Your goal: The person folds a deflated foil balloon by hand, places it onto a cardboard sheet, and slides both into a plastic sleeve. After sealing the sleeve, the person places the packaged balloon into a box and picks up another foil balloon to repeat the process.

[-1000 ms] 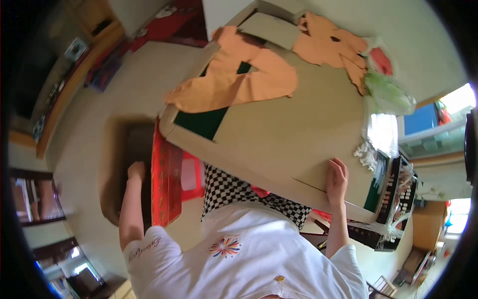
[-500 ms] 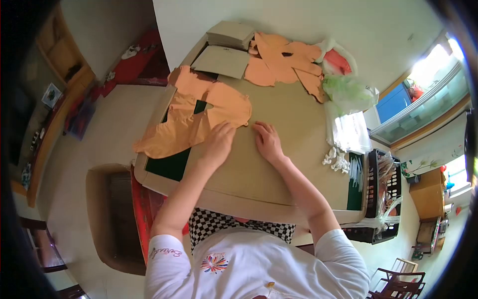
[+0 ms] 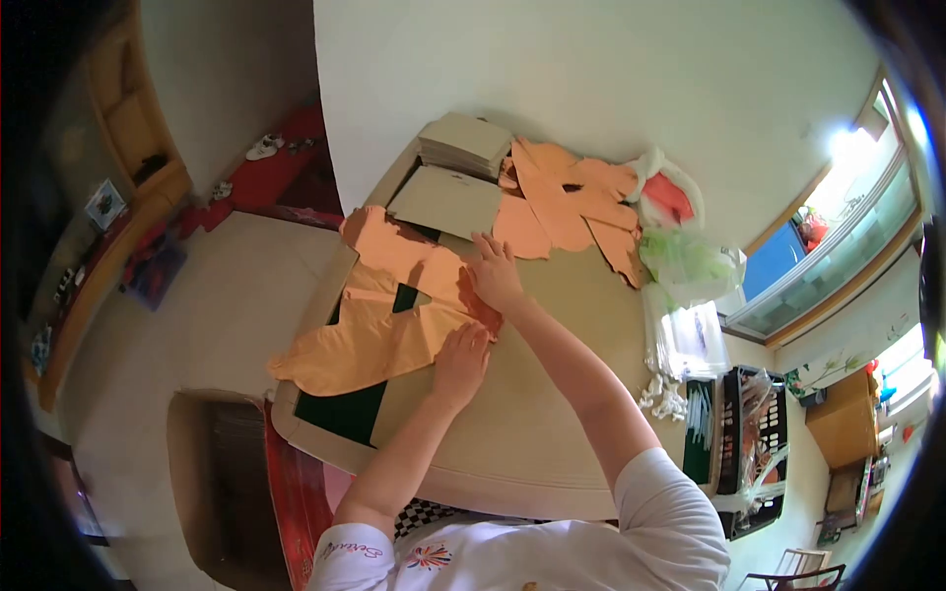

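Flat orange pieces (image 3: 379,340) lie spread on the left part of the table. My left hand (image 3: 461,364) rests at their lower right edge, fingers together and fairly straight, palm down. On their upper right edge lies my right hand (image 3: 497,273), its fingers stretched and slightly apart. Whether either hand pinches the orange material cannot be seen, as the palms face down. Just beyond my right hand are a grey-brown board (image 3: 445,202) and a stack of similar boards (image 3: 465,143). More orange pieces (image 3: 567,202) overlap at the back of the table.
Along the right side lie a green-tinted plastic bag (image 3: 690,268), clear plastic sleeves (image 3: 687,340), small white pieces (image 3: 663,398) and thin white sticks (image 3: 699,412). A black crate (image 3: 754,443) adjoins the table's right edge. An open cardboard box (image 3: 232,483) stands at lower left.
The view has tilted up, so the table appears lower. My right hand has moved up and left from the bare board onto the orange pieces. My left hand stays near their right edge.
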### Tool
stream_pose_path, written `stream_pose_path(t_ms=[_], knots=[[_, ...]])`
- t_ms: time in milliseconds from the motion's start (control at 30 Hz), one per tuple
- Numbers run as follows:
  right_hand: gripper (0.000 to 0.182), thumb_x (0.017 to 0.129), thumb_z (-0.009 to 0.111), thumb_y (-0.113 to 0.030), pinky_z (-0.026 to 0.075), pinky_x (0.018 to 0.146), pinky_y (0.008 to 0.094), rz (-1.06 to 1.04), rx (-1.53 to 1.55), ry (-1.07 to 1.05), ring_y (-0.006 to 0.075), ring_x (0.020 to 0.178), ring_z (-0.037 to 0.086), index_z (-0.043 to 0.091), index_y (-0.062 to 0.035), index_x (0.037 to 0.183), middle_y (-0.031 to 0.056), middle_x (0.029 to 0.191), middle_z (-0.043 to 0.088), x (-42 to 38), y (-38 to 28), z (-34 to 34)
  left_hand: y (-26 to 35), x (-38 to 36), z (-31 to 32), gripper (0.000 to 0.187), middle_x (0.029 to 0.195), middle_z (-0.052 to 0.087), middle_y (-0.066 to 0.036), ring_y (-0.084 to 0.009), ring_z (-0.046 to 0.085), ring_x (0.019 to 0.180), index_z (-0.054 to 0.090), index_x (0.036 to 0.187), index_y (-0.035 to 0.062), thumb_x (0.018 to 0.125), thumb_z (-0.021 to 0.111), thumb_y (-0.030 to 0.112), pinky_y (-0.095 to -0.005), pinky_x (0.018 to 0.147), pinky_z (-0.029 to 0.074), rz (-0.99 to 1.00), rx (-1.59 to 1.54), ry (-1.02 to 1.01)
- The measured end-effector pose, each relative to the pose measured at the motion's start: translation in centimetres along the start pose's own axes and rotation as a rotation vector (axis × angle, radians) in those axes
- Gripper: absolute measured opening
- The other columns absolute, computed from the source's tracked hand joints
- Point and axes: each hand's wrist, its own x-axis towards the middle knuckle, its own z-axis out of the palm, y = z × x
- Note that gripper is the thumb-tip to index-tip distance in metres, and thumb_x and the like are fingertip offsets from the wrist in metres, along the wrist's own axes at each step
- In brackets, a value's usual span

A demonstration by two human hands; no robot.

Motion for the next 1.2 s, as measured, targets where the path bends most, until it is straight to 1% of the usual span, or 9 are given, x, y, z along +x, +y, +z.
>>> stream_pose_path(t_ms=[100, 233, 433, 633, 800, 933, 1067, 1133, 1200], knots=[[0.032, 0.088, 0.054, -0.016, 0.027, 0.107, 0.0557, 0.078, -0.022, -0.138, 0.0236, 0.132, 0.04, 0.058, -0.0134, 0.12, 0.0053, 0.138, 0.046, 2.2, 0.8, 1.6, 0.4, 0.4, -1.4, 0.035, 0.122, 0.052, -0.014, -0.0291, 0.048, 0.119, 0.054, 0.116, 0.0023, 0.083, 0.063, 0.012, -0.0422, 0.102, 0.037, -0.025, -0.089, -0.029], [0.037, 0.089, 0.053, -0.017, 0.025, 0.108, 0.0578, 0.124, -0.034, -0.221, 0.018, 0.133, 0.038, 0.053, -0.0132, 0.126, 0.0009, 0.14, 0.045, 3.3, 2.3, 1.8, -0.3, 0.2, -0.4, 0.031, 0.117, 0.055, -0.013, -0.0283, 0.05, 0.116, 0.057, 0.11, 0.0016, 0.082, 0.063, 0.012, -0.04, 0.099, 0.041, -0.054, -0.036, 0.109], [0.032, 0.086, 0.057, -0.014, 0.026, 0.107, 0.0592, 0.069, 0.156, -0.099, 0.0254, 0.13, 0.041, 0.057, -0.0116, 0.118, 0.008, 0.137, 0.047, 1.3, 0.8, 0.7, -1.0, 0.5, 0.8, 0.018, 0.105, 0.061, -0.014, -0.0299, 0.058, 0.104, 0.062, 0.096, -0.0009, 0.082, 0.061, 0.011, -0.0396, 0.089, 0.047, -0.028, 0.026, 0.206], [0.028, 0.083, 0.054, 0.001, 0.041, 0.097, 0.0468, 0.212, 0.687, 0.215, 0.035, 0.115, 0.053, 0.062, -0.0055, 0.109, 0.015, 0.124, 0.056, -4.8, -0.7, -3.8, -1.2, 1.0, 0.0, 0.008, 0.091, 0.061, -0.015, -0.0304, 0.06, 0.09, 0.057, 0.087, 0.0028, 0.082, 0.06, 0.009, -0.0414, 0.076, 0.048, -0.239, -0.224, 0.203], [0.027, 0.084, 0.055, 0.0, 0.044, 0.093, 0.0456, 0.152, 0.561, 0.213, 0.0345, 0.112, 0.055, 0.062, -0.0047, 0.11, 0.0145, 0.121, 0.058, -10.4, -2.8, -5.6, -1.6, 1.5, 0.3, 0.014, 0.074, 0.058, -0.015, -0.0329, 0.06, 0.071, 0.05, 0.083, 0.0033, 0.086, 0.063, 0.008, -0.0398, 0.062, 0.047, -0.38, -0.514, 0.346], [0.024, 0.088, 0.058, -0.009, 0.041, 0.097, 0.0473, 0.039, 0.401, 0.115, 0.0313, 0.112, 0.055, 0.061, -0.0056, 0.112, 0.0125, 0.121, 0.058, -11.7, -4.2, -4.4, -2.3, 1.6, -0.3, 0.014, 0.073, 0.059, -0.012, -0.022, 0.061, 0.067, 0.048, 0.086, 0.0027, 0.09, 0.061, 0.008, -0.0324, 0.059, 0.046, -0.479, -0.707, 0.451], [0.025, 0.089, 0.058, -0.014, 0.04, 0.099, 0.0479, 0.083, 0.455, 0.078, 0.0293, 0.112, 0.055, 0.061, -0.0063, 0.112, 0.0108, 0.12, 0.058, -11.7, -4.2, -4.1, -4.5, 1.8, -3.4, 0.017, 0.081, 0.061, -0.002, -0.0104, 0.058, 0.071, 0.056, 0.1, 0.0007, 0.09, 0.063, 0.013, -0.0283, 0.061, 0.046, -0.625, -0.914, 0.596], [0.024, 0.089, 0.058, -0.014, 0.04, 0.099, 0.0479, 0.079, 0.432, 0.099, 0.0292, 0.112, 0.055, 0.061, -0.0063, 0.112, 0.0107, 0.119, 0.059, -11.8, -4.3, -4.1, -5.6, 1.8, -7.2, 0.025, 0.085, 0.062, -0.002, -0.0089, 0.056, 0.072, 0.059, 0.107, 0.0001, 0.09, 0.064, 0.018, -0.0255, 0.065, 0.045, -0.896, -0.903, 0.464], [0.024, 0.089, 0.058, -0.014, 0.04, 0.099, 0.0477, 0.081, 0.434, 0.1, 0.029, 0.112, 0.055, 0.061, -0.0064, 0.111, 0.0106, 0.119, 0.059, -11.8, -4.2, -3.9, -10.5, 1.2, -8.3, 0.026, 0.088, 0.062, -0.002, -0.0086, 0.054, 0.075, 0.06, 0.107, 0.0015, 0.091, 0.063, 0.022, -0.0242, 0.067, 0.043, -0.689, -0.81, 0.593]])
